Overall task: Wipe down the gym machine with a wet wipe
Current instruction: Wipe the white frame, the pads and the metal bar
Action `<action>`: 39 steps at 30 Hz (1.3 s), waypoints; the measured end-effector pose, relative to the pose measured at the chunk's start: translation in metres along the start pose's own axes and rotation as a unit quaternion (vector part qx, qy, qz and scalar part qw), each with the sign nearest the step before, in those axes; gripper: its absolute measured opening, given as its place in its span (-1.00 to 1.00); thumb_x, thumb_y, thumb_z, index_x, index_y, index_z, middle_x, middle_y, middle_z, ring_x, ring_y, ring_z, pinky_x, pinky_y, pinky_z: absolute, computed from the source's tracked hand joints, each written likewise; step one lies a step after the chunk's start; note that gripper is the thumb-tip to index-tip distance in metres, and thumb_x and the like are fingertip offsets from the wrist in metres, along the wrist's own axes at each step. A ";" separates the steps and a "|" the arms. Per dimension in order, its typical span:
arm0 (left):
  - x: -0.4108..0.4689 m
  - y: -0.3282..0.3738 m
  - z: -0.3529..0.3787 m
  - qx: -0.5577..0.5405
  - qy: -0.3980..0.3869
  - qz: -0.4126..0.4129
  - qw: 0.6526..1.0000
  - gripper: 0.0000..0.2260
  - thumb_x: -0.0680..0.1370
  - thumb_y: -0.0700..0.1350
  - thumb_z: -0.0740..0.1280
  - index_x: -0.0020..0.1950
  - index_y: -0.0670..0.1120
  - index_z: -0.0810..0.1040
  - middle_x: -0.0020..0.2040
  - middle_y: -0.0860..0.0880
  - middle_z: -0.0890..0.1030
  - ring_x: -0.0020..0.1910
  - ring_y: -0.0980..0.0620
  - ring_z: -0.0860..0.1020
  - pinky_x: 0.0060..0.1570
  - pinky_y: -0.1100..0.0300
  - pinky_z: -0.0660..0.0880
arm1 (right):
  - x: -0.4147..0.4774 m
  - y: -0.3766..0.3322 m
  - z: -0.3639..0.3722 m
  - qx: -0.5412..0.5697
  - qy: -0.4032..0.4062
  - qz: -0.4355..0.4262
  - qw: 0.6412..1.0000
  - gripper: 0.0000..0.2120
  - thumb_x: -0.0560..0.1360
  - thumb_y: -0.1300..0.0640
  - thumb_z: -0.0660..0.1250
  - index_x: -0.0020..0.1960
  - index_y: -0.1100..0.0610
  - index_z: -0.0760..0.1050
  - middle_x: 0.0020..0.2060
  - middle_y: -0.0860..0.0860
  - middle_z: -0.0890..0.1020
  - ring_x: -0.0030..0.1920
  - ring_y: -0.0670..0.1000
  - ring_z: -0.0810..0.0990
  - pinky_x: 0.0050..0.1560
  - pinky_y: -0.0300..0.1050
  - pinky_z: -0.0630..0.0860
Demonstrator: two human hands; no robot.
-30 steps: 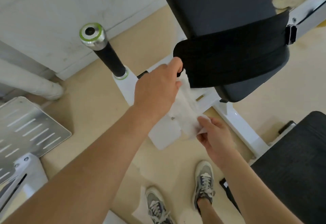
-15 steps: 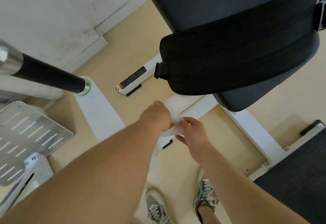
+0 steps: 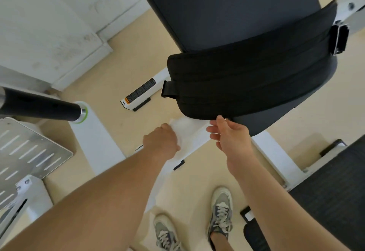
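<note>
The gym machine has a dark grey back pad point(image 3: 227, 9) with a wide black belt point(image 3: 246, 80) wrapped round its lower end, on a white frame point(image 3: 276, 158). My left hand point(image 3: 161, 142) grips a bunched white wet wipe point(image 3: 185, 130) just below the belt's lower left edge. My right hand point(image 3: 230, 138) is to the right of the wipe, fingers relaxed and spread, its fingertips close under the belt's bottom edge. It holds nothing.
A black handle bar point(image 3: 39, 106) with a green ring juts in from the left above a white beam point(image 3: 94, 138). A slotted metal footplate point(image 3: 25, 150) lies at lower left. A black seat pad point(image 3: 335, 191) is at lower right. My shoes point(image 3: 221, 211) stand on the beige floor.
My right hand has let go of the wipe and moved up and right towards the belt's edge. My left hand keeps the wipe, now bunched, and has shifted slightly left.
</note>
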State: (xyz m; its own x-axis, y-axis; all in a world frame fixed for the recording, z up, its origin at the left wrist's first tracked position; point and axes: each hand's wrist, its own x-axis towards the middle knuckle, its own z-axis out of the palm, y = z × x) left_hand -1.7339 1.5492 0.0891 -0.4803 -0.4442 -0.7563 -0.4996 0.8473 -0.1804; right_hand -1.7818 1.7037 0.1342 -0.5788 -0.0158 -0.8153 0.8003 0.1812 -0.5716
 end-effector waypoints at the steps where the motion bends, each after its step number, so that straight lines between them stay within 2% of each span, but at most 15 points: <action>1: -0.001 -0.001 -0.002 0.001 -0.020 -0.013 1.000 -0.38 0.52 0.14 0.34 0.36 -0.23 0.21 0.26 -0.13 0.47 0.23 -0.15 0.50 0.11 0.03 0.42 | -0.004 -0.003 -0.003 -0.020 0.010 -0.007 1.000 -0.73 0.60 -0.02 0.23 -0.11 0.08 0.61 -0.24 -0.05 0.69 -0.25 -0.08 0.60 -0.19 -0.17 0.45; 3: -0.007 0.000 -0.006 0.050 -0.033 -0.011 0.998 -0.40 0.56 0.08 0.32 0.40 -0.26 0.18 0.28 -0.11 0.46 0.26 -0.13 0.49 0.12 0.06 0.43 | -0.013 -0.010 -0.013 -0.105 0.051 -0.101 0.988 -0.77 0.58 0.01 0.25 -0.15 0.08 0.60 -0.29 -0.01 0.64 -0.32 -0.07 0.54 -0.24 -0.13 0.43; 4: -0.011 0.002 -0.008 0.087 -0.026 -0.002 0.996 -0.42 0.58 0.03 0.30 0.41 -0.28 0.16 0.30 -0.11 0.44 0.28 -0.11 0.48 0.11 0.08 0.44 | -0.017 -0.014 -0.019 -0.192 0.090 -0.210 0.954 -0.84 0.56 0.03 0.28 -0.07 0.07 0.59 -0.22 0.00 0.61 -0.25 -0.07 0.52 -0.21 -0.13 0.43; 5: -0.015 0.003 -0.009 0.121 -0.019 0.012 0.992 -0.45 0.59 -0.03 0.30 0.42 -0.30 0.16 0.31 -0.12 0.43 0.28 -0.11 0.48 0.11 0.11 0.44 | -0.022 -0.020 -0.023 -0.296 0.129 -0.324 0.889 -0.83 0.53 0.04 0.33 0.09 0.03 0.56 -0.06 0.00 0.57 -0.08 -0.06 0.51 -0.13 -0.14 0.44; 7: -0.020 0.003 -0.010 0.171 -0.010 0.042 0.984 -0.50 0.58 -0.15 0.29 0.41 -0.32 0.18 0.31 -0.14 0.43 0.29 -0.10 0.48 0.13 0.13 0.45 | -0.019 -0.033 -0.030 -0.469 0.156 -0.472 0.730 -0.37 0.44 0.02 0.42 0.46 -0.05 0.28 0.36 0.08 0.36 0.36 0.09 0.32 0.21 0.01 0.40; 10: -0.026 -0.001 -0.020 0.198 -0.012 0.079 0.977 -0.59 0.57 -0.23 0.28 0.39 -0.25 0.29 0.32 -0.14 0.44 0.30 -0.11 0.46 0.19 0.12 0.43 | 0.006 -0.051 -0.037 -0.643 0.132 -0.472 0.588 0.04 0.36 0.01 0.52 0.57 -0.16 -0.14 0.56 0.17 -0.09 0.55 0.20 -0.08 0.41 0.32 0.15; 12: -0.025 -0.006 -0.025 0.191 -0.015 0.098 0.977 -0.66 0.57 -0.25 0.26 0.35 -0.20 0.39 0.31 -0.11 0.46 0.30 -0.10 0.46 0.20 0.11 0.42 | 0.022 -0.059 -0.047 -0.694 0.108 -0.463 0.540 0.08 0.32 -0.04 0.54 0.56 -0.18 -0.16 0.56 0.18 -0.16 0.55 0.20 -0.12 0.40 0.37 0.13; 15: -0.025 -0.012 -0.030 0.175 -0.009 0.125 0.977 -0.74 0.57 -0.26 0.23 0.27 -0.16 0.48 0.26 -0.09 0.52 0.25 -0.09 0.49 0.16 0.14 0.43 | 0.029 -0.073 -0.051 -0.716 0.075 -0.478 0.504 -0.03 0.34 -0.14 0.49 0.56 -0.14 -0.02 0.57 0.15 -0.06 0.55 0.23 -0.08 0.39 0.39 0.12; 19: -0.028 -0.014 -0.031 0.167 0.006 0.150 0.974 -0.72 0.58 -0.27 0.24 0.29 -0.20 0.42 0.24 -0.11 0.50 0.23 -0.10 0.50 0.10 0.15 0.45 | 0.023 -0.090 -0.034 -0.680 0.066 -0.551 0.480 -0.27 0.42 -0.14 0.37 0.51 -0.04 0.22 0.52 0.15 0.20 0.51 0.33 0.10 0.35 0.45 0.19; 24: -0.031 -0.019 -0.040 0.118 0.006 0.155 0.981 -0.76 0.57 -0.25 0.24 0.24 -0.19 0.42 0.15 -0.11 0.56 0.14 -0.09 0.55 -0.06 0.16 0.44 | -0.002 -0.152 -0.029 -0.559 0.088 -0.607 0.558 -0.44 0.51 -0.11 0.10 0.47 0.03 0.29 0.39 0.08 0.46 0.34 0.32 0.43 0.26 0.33 0.42; 27: -0.035 -0.018 -0.050 0.066 0.029 0.166 0.984 -0.75 0.59 -0.24 0.20 0.28 -0.17 0.38 0.15 -0.10 0.55 0.12 -0.07 0.55 -0.09 0.19 0.38 | -0.009 -0.174 -0.036 -0.573 0.074 -0.601 0.552 -0.50 0.54 -0.07 0.06 0.41 0.08 0.36 0.35 0.09 0.50 0.28 0.32 0.49 0.19 0.30 0.50; 30: -0.044 -0.015 -0.064 -0.050 0.059 0.156 0.985 -0.71 0.63 -0.24 0.12 0.35 -0.13 0.38 0.20 -0.10 0.54 0.17 -0.05 0.53 0.00 0.21 0.39 | -0.012 -0.180 -0.041 -0.553 0.086 -0.594 0.578 -0.58 0.55 -0.03 0.11 0.34 0.08 0.42 0.32 0.06 0.53 0.26 0.28 0.53 0.10 0.26 0.56; 34: -0.070 -0.029 -0.079 -0.273 0.136 0.084 0.949 -0.79 0.57 -0.32 0.14 0.01 -0.15 0.55 -0.07 -0.06 0.58 -0.13 -0.03 0.49 -0.22 0.19 0.32 | -0.014 -0.160 -0.039 -0.559 0.101 -0.535 0.625 -0.52 0.51 0.10 0.33 0.42 -0.01 0.37 0.42 0.00 0.42 0.42 0.21 0.37 0.31 0.22 0.37; 36: -0.090 -0.040 -0.085 -0.343 0.190 0.044 0.919 -0.81 0.49 -0.37 0.14 -0.22 -0.15 0.46 -0.27 -0.05 0.50 -0.26 -0.05 0.39 -0.36 0.14 0.23 | -0.018 -0.134 -0.041 -0.616 0.079 -0.486 0.615 -0.36 0.49 0.02 0.35 0.51 -0.11 0.20 0.52 -0.04 0.23 0.51 0.18 0.18 0.40 0.20 0.25; 39: -0.111 -0.041 -0.101 -0.405 0.230 0.031 0.884 -0.84 0.44 -0.40 0.12 -0.26 -0.19 0.39 -0.33 -0.14 0.45 -0.33 -0.04 0.31 -0.38 0.14 0.21 | -0.013 -0.095 -0.044 -0.680 -0.015 -0.406 0.611 -0.21 0.47 -0.02 0.35 0.54 -0.22 -0.03 0.57 -0.11 -0.09 0.54 0.12 -0.09 0.40 0.23 0.24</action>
State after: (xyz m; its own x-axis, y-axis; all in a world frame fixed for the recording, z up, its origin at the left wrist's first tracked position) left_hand -1.7329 1.5348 0.2437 -0.6746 -0.6329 -0.3799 -0.7247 0.4701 0.5037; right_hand -1.8570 1.7296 0.2032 -0.6783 -0.6575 -0.3281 -0.6302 0.7501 -0.2004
